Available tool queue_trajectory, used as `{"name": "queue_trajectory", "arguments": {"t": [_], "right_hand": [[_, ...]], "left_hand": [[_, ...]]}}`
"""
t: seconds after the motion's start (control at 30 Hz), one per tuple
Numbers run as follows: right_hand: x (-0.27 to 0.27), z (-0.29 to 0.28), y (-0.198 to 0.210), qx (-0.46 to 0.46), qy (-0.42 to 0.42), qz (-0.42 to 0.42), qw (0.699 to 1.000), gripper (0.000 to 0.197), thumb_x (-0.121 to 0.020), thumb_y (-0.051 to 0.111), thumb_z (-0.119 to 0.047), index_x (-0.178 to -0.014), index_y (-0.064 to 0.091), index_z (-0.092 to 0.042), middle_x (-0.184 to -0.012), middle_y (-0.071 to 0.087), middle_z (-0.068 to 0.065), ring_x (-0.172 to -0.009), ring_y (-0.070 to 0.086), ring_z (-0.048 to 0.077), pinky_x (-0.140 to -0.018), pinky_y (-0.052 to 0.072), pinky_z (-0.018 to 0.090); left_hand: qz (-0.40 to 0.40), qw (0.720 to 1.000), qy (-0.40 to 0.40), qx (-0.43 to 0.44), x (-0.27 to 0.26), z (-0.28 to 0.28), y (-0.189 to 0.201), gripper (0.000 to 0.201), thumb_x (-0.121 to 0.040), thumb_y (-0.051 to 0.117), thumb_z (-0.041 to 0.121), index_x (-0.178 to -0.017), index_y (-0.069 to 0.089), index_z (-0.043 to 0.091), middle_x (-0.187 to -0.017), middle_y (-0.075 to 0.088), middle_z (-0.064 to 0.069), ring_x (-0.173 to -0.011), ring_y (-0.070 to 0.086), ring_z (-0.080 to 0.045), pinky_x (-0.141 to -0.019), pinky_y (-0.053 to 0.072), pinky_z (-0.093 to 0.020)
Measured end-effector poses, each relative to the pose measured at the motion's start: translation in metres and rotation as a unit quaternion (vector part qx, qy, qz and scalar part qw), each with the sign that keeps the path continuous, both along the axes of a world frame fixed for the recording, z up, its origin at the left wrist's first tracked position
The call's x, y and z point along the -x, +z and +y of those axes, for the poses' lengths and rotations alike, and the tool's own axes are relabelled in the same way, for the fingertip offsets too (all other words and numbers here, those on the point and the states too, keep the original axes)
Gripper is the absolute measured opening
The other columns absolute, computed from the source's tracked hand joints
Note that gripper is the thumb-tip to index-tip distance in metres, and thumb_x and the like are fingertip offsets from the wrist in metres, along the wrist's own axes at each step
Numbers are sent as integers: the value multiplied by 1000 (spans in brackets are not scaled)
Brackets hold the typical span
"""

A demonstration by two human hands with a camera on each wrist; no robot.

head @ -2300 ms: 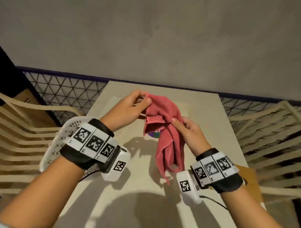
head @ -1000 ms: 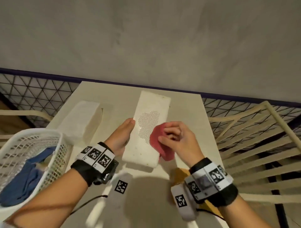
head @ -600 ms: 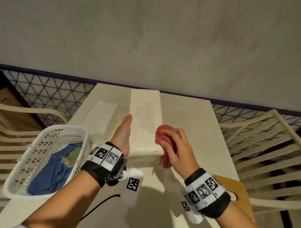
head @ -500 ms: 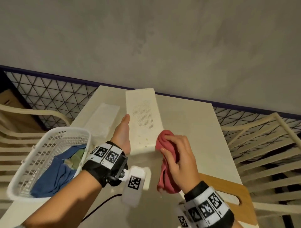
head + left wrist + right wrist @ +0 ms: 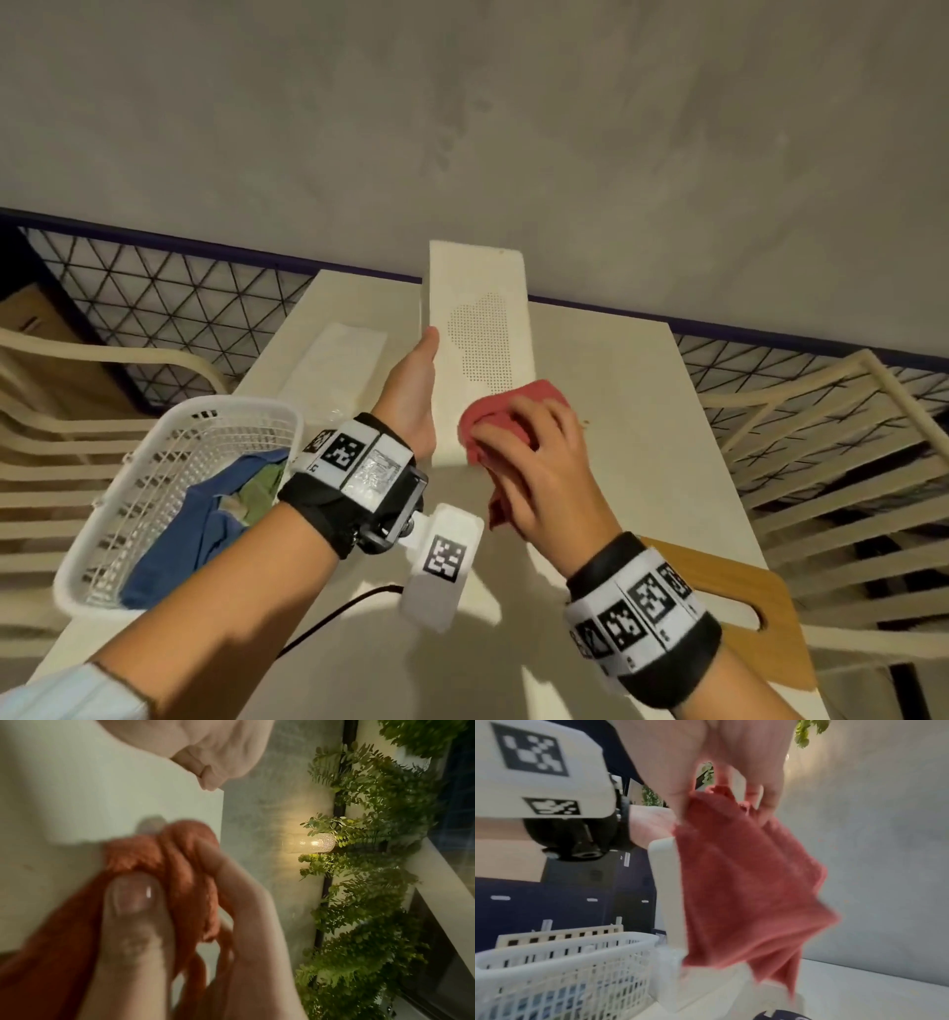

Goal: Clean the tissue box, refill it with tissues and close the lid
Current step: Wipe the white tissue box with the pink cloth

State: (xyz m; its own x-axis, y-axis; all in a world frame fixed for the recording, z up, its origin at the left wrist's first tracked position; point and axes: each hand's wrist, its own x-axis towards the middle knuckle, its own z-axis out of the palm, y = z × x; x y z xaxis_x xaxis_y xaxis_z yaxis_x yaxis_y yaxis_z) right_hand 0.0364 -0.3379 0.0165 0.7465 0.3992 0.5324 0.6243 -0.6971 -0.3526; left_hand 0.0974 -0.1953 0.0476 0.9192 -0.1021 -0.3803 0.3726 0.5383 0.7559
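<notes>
The right hand (image 5: 544, 473) bunches a red cloth (image 5: 500, 411) against the lower face of the white tissue box (image 5: 477, 329), which the left hand (image 5: 416, 390) grips by its left edge, raised above the table (image 5: 642, 411). A tissue stack (image 5: 336, 370) lies beside the white basket (image 5: 154, 493).

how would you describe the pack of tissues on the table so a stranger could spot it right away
Start at the cream table against the grey wall. On its left side, beyond the white basket, a flat white tissue pack lies untouched beside the left hand. Unlike the tissue box held up nearby, it is soft-looking, clear-wrapped, and has no dotted pattern.
</notes>
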Motion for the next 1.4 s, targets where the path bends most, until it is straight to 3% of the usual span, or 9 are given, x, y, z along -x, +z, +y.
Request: {"name": "queue_trajectory", "arguments": {"t": [0.27,0.4,0.6,0.73,0.83,1.07,1.2,1.3,1.4], "right_hand": [[-32,-6,12,-142,-46,63,987,30,-82,60,-12,-112,55,-14,-105,59,1,-93,46,12,-82,35,9],[-15,-5,4,-25,64,5,998,27,-81,50,-13,-105,61,-15,-107,64,10,-97,41,18,-89,31,20],[-36,15,35,31,43,-46,998,29,-83,47,-27,-102,68,-23,-102,67,5,-86,47,27,-72,43,34],[-28,-19,32,95,127,-31,987,32,-81,45,-25,-105,67,-27,-104,65,7,-90,49,26,-72,47,37],[-35,-12,43,42,65,-8,997,31,-83,44,-28,-101,68,-25,-98,64,8,-80,52,31,-67,51,39],[-30,-15,39,95,107,-35,989,26,-82,52,-21,-105,62,-24,-101,60,8,-86,50,29,-70,46,35],[-42,-4,54,22,28,-28,999,31,-83,44,-29,-105,64,-21,-104,59,10,-92,49,27,-67,44,33],[-35,12,47,67,63,-62,994,30,-82,46,-23,-108,61,-21,-107,61,8,-91,51,25,-68,48,34],[-36,-8,40,104,115,-52,987,35,-78,44,-20,-110,58,-24,-107,61,10,-92,40,20,-67,49,35]], "left_hand": [[-62,987,-6,-151,1,-7,6,52,-97,31,43,-136,44,12,-137,52,-3,-126,48,-20,-111,32,-40],[-44,993,-14,-106,-2,-3,17,47,-99,23,43,-124,52,15,-111,63,-7,-100,59,-24,-86,46,-35],[-9,994,-21,-106,-5,-4,19,44,-98,29,42,-89,62,14,-75,71,-3,-63,66,-14,-55,51,-23],[-15,999,-27,-16,-1,-3,24,48,-99,24,42,-99,61,12,-82,74,-8,-81,66,-22,-72,52,-35],[-27,999,-22,-28,2,-11,26,47,-99,24,43,-99,61,14,-91,69,-6,-85,63,-21,-77,50,-32],[-48,998,-32,-14,4,-10,34,49,-98,23,44,-101,61,15,-80,75,-4,-73,70,-17,-70,54,-27],[-58,998,-17,-29,5,-14,38,47,-98,25,43,-106,62,15,-99,73,-5,-83,69,-17,-79,54,-29],[-76,997,6,-25,2,-12,45,43,-99,27,38,-102,62,12,-80,74,-3,-66,71,-13,-61,58,-21],[-96,995,7,-6,4,-9,50,45,-99,24,39,-94,61,14,-71,74,-2,-63,70,-14,-63,56,-23]]}}
